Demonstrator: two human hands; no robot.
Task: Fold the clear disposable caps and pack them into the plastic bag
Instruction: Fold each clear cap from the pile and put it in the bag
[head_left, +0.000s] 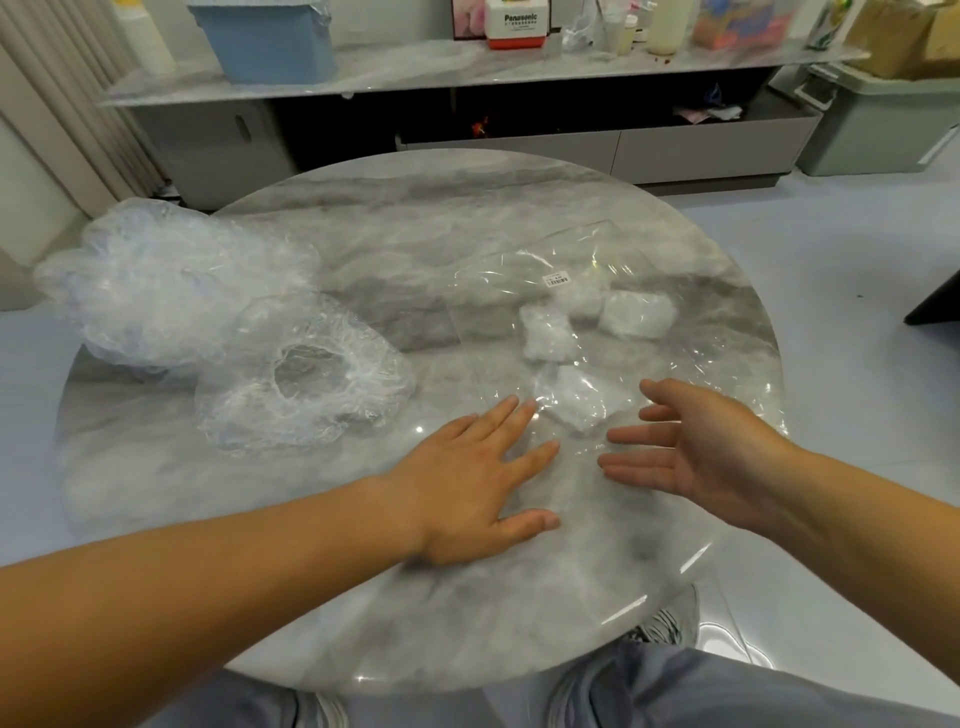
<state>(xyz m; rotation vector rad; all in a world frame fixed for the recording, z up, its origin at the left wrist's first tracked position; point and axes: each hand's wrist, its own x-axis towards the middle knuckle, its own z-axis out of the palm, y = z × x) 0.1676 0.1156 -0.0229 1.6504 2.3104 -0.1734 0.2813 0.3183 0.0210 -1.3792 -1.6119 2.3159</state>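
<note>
At the left of the frame a heap of unfolded caps (171, 291) lies on the marble surface (363, 597), one loose cap (304, 387) just below it. The left hand (470, 483) lies flat, fingers spread, touching the plastic bag (597, 332), whose folded caps (574, 397) sit just above. The right hand (696, 441) hovers open, holding nothing.

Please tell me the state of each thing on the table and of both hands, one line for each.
Plastic bag: flat on the table, folded caps inside.
Folded caps: small white bundles, in the bag.
Open cap: unfolded, opening up.
Cap pile: loose, unfolded.
Left hand: open, palm down, empty.
Right hand: open, empty.
</note>
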